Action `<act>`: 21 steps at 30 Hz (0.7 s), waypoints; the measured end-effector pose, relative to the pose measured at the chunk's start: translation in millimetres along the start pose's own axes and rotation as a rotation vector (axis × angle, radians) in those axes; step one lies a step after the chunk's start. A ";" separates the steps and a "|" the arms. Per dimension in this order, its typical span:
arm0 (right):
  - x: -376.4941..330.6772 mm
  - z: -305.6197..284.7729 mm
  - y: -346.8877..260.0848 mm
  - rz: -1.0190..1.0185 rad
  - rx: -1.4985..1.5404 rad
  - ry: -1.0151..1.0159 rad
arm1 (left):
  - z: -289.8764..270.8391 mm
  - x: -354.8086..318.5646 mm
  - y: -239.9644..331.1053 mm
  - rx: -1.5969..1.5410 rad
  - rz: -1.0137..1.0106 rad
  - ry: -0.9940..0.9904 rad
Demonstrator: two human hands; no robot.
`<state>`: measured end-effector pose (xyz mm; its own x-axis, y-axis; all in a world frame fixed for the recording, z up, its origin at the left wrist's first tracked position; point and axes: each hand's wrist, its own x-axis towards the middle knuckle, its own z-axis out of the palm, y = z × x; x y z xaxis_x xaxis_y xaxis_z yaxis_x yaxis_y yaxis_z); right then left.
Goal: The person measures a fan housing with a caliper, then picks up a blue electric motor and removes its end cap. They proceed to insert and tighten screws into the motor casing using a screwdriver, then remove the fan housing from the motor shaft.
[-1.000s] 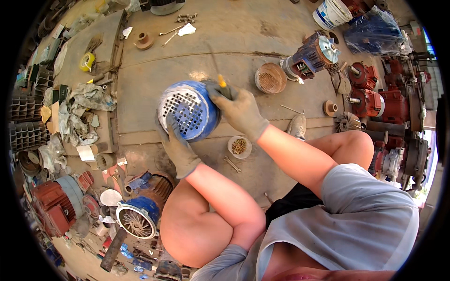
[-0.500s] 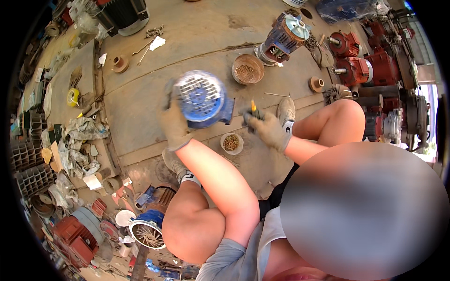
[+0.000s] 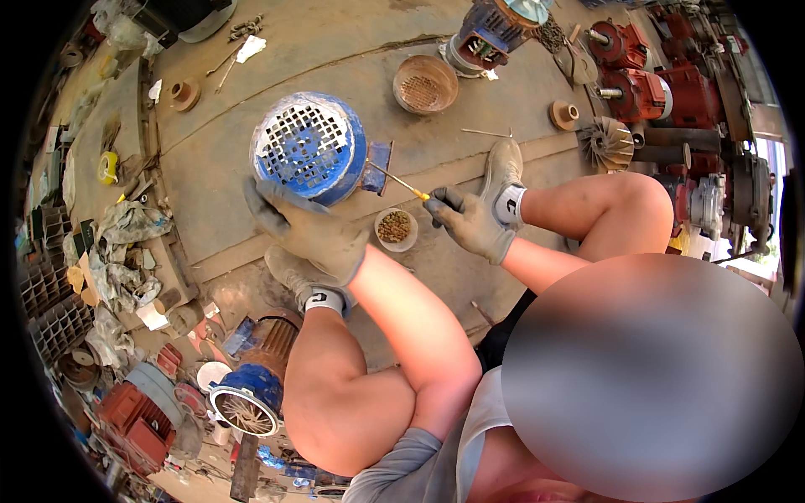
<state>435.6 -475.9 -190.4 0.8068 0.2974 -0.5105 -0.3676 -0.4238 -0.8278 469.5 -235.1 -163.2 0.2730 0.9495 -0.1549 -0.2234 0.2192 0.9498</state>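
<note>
Left hand (image 3: 314,230), gloved, is wrapped around the lower rim of the blue motor (image 3: 312,147), which sits on the concrete floor (image 3: 210,142) with its grilled fan cover facing up at the camera. Right hand (image 3: 468,222), also gloved, is closed on the yellow handle of a screwdriver (image 3: 401,183), whose tip is at the small blue box on the motor's side.

What I'd worry about, biggest first. The motor is round and looks like it's only steadied by that one hand, so a hard push on the screwdriver could roll or shift it. Next, the shaft comes in at a slant, so the tip could slip off the screw and skid along the box, though it points away from the left hand. Smallest one: the little bowl (image 3: 395,227) of what look like screws sits on the floor right between the hands and next to the shoe (image 3: 501,172), so a knock from a wrist or foot would scatter the lot.

Packages and labels, not much really. There's a white scrap of paper (image 3: 250,48) on the floor up top by some tools, and a yellow tape roll (image 3: 107,168) off to the left. No readable signs that I can make out.
</note>
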 end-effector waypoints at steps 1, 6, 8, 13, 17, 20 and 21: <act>4.7 -4.6 3.5 0.006 0.023 0.008 | 4.8 -15.7 0.5 0.036 -0.053 0.103; 5.5 -21.3 -16.9 0.083 -0.052 0.051 | 16.1 -70.3 -8.6 0.137 -0.230 0.381; 3.4 -25.9 -29.2 0.078 -0.083 0.052 | 10.5 -84.8 -28.7 0.160 -0.254 0.246; 6.7 -33.3 -30.1 -0.071 -0.117 0.065 | -2.3 -125.0 -74.3 0.281 -0.243 -0.170; 12.2 -35.8 -21.6 -0.006 -0.009 0.148 | 24.7 -134.0 -51.5 -0.096 -0.412 -0.242; 14.8 -46.4 -25.7 0.017 -0.119 0.109 | 17.1 -119.7 -60.4 0.027 -0.455 -0.327; 14.6 -46.8 -27.6 0.010 -0.143 0.105 | 17.0 -118.7 -60.7 -0.009 -0.452 -0.307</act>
<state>479.2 -499.9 -164.1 0.8500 0.2046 -0.4854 -0.3125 -0.5460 -0.7773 466.6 -364.9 -197.8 0.6043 0.6508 -0.4597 -0.0274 0.5936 0.8043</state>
